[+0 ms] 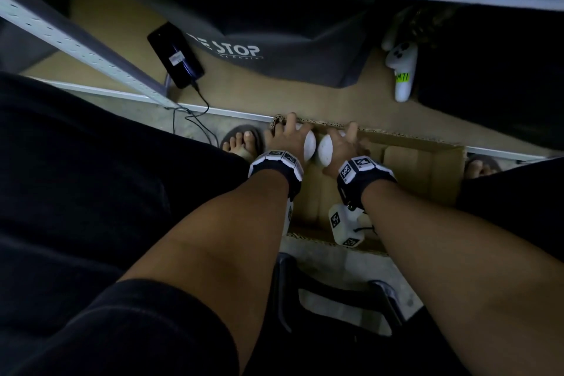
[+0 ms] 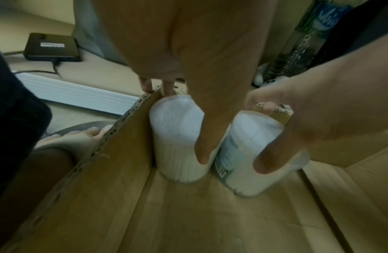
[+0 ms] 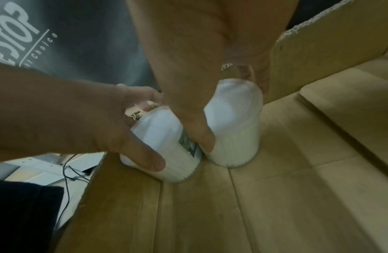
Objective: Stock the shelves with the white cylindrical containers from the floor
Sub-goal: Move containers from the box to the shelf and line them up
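Note:
Two white cylindrical containers stand side by side in the near-left corner of an open cardboard box point(image 1: 427, 168) on the floor. My left hand point(image 1: 285, 136) grips the left container point(image 1: 309, 146) from above, thumb on one side and fingers behind it. In the left wrist view that hand point(image 2: 178, 123) wraps the ribbed container point(image 2: 175, 137). My right hand point(image 1: 346, 143) grips the right container point(image 1: 326, 152) the same way. The right wrist view has my right hand point(image 3: 227, 109) around its container point(image 3: 234, 130), with the left one point(image 3: 165, 137) beside it. Both containers rest on the box floor point(image 3: 275, 188).
The bottom shelf behind the box holds a black phone point(image 1: 175, 55) with a cable, a grey cloth printed "STOP" point(image 1: 274, 49) and a white plush toy point(image 1: 401, 70). A perforated shelf upright point(image 1: 76, 43) slants at the left. Sandalled feet point(image 1: 241, 140) flank the box. A plastic bottle point(image 2: 308, 42) stands behind.

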The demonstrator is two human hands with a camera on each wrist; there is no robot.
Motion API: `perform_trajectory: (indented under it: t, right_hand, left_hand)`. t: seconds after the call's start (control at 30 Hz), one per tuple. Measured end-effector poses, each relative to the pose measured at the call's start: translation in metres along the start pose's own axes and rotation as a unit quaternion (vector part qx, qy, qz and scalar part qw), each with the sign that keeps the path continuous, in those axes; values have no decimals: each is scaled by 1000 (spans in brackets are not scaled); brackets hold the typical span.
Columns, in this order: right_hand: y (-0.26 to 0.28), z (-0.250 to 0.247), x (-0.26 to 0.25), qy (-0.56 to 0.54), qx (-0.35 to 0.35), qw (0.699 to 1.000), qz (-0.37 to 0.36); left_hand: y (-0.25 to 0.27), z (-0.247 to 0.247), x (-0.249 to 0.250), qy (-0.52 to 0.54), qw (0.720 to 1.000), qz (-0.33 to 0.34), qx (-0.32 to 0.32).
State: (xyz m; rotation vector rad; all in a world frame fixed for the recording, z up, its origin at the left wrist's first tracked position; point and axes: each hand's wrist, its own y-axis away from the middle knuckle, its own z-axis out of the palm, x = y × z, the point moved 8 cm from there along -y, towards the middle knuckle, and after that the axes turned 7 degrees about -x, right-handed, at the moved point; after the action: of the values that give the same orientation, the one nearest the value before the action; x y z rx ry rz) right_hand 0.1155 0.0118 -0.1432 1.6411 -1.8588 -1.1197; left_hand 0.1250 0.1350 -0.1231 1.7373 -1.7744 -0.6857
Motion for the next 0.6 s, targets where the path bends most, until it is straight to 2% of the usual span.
perform_trajectory:
  t: [0.2,0.37,0.6]
  right_hand:
    - [19,-9,3,1,-1,1000,-17]
    - [46,-33,7,20,29,999,-29]
    - [96,-80,1,46,75,995,-40]
  left_hand:
    - [10,-1,7,45,999,19,-20]
    - [28,-6,9,98,993,25,-53]
    - [61,-54,23,108,993,47,19]
